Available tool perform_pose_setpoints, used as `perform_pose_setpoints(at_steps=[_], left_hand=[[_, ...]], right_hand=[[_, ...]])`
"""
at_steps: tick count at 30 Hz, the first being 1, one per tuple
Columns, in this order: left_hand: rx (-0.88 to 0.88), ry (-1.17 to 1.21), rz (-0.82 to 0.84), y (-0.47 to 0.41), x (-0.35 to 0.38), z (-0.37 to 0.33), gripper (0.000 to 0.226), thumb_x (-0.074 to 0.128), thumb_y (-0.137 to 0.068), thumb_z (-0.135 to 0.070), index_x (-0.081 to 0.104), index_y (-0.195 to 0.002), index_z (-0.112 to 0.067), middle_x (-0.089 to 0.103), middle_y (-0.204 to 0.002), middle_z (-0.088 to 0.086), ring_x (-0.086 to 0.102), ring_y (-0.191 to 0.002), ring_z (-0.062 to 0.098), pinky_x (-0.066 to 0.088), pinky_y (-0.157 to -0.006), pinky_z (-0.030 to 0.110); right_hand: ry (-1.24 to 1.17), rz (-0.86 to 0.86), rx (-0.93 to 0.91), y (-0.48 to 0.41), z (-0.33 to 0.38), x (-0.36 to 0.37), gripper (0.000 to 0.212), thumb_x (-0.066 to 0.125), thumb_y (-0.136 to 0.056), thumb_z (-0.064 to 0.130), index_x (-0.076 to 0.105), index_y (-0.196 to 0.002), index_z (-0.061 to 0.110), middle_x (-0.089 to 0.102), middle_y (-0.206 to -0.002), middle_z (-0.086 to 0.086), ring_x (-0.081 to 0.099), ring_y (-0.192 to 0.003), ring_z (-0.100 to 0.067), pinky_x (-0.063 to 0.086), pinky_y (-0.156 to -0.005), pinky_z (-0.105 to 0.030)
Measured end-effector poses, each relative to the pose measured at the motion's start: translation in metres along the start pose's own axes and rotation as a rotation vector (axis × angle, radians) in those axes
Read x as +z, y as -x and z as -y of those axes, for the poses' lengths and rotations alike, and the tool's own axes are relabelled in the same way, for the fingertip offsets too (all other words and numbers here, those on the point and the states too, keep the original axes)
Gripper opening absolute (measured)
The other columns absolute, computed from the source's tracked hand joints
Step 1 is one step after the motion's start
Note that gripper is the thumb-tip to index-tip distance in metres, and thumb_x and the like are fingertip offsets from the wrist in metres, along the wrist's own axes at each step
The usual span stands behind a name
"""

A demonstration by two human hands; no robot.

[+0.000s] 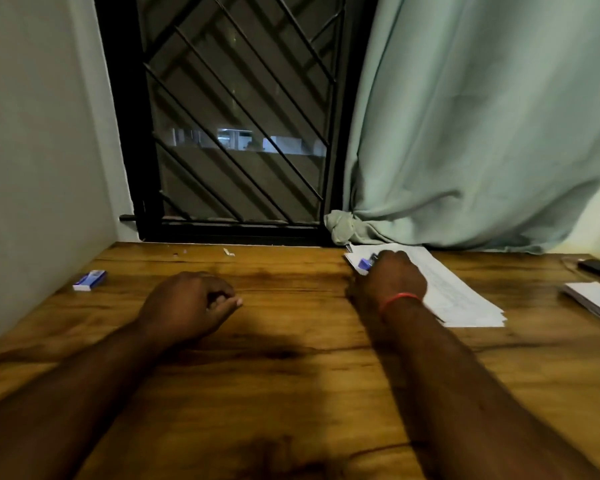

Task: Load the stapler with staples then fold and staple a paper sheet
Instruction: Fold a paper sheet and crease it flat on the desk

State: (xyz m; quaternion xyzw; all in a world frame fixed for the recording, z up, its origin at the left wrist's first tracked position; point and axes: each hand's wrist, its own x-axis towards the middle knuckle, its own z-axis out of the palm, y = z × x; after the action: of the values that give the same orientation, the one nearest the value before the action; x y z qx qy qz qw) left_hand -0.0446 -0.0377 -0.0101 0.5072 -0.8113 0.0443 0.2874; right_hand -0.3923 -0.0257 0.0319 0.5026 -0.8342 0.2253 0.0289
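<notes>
Head-camera view, looking down on a wooden bench below a barred window. Right grip, with a red thread at the wrist, curls over a small blue stapler that lies on the far corner of a stack of printed paper sheets. Its fingers are mostly hidden behind the knuckles. Left grip rests on the bench, loosely curled and holding nothing. A blue-and-white staple box sits well apart at the far left. Loading likely comes first: lift the stapler clear without dragging the sheets, then fetch the box with the free grip. Print on box and sheets is too blurred to read.
</notes>
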Motion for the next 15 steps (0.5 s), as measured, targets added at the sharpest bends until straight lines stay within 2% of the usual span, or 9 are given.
perform_pose_setpoints(at_steps=[5,9,12,15], left_hand=[[-0.019,0.063,0.051,-0.013,0.007,0.006,0.023,0.071,-0.092,-0.065,0.079,-0.099,-0.045,0.068,-0.087,-0.024,0.06,-0.079,-0.002,0.059,-0.072,0.032],[-0.001,0.081,0.063,-0.015,0.011,0.008,0.019,0.072,-0.092,-0.065,0.078,-0.097,-0.047,0.067,-0.085,-0.025,0.06,-0.077,-0.002,0.056,-0.07,0.029],[0.005,0.098,0.073,-0.016,0.012,0.009,0.019,0.071,-0.093,-0.064,0.078,-0.097,-0.047,0.068,-0.087,-0.025,0.06,-0.077,-0.001,0.058,-0.072,0.032],[-0.026,0.12,0.092,-0.015,0.011,0.008,0.016,0.073,-0.093,-0.062,0.078,-0.098,-0.047,0.069,-0.093,-0.025,0.062,-0.083,0.0,0.06,-0.076,0.035]], right_hand=[[0.065,0.1,0.109,-0.032,-0.053,-0.017,0.084,0.073,-0.081,0.082,0.068,-0.134,0.016,0.071,-0.141,-0.013,0.067,-0.129,-0.035,0.053,-0.104,-0.04],[0.114,0.196,0.141,-0.046,-0.084,-0.021,0.113,0.074,-0.064,0.097,0.066,-0.137,0.011,0.068,-0.145,-0.015,0.063,-0.132,-0.037,0.053,-0.107,-0.042],[0.065,0.216,0.165,-0.052,-0.086,-0.025,0.122,0.087,-0.062,0.086,0.056,-0.147,0.004,0.062,-0.152,-0.017,0.059,-0.139,-0.037,0.051,-0.111,-0.041],[-0.001,0.259,0.192,-0.058,-0.087,-0.025,0.123,0.096,-0.059,0.075,0.053,-0.149,0.003,0.063,-0.151,-0.017,0.061,-0.137,-0.036,0.052,-0.11,-0.042]])
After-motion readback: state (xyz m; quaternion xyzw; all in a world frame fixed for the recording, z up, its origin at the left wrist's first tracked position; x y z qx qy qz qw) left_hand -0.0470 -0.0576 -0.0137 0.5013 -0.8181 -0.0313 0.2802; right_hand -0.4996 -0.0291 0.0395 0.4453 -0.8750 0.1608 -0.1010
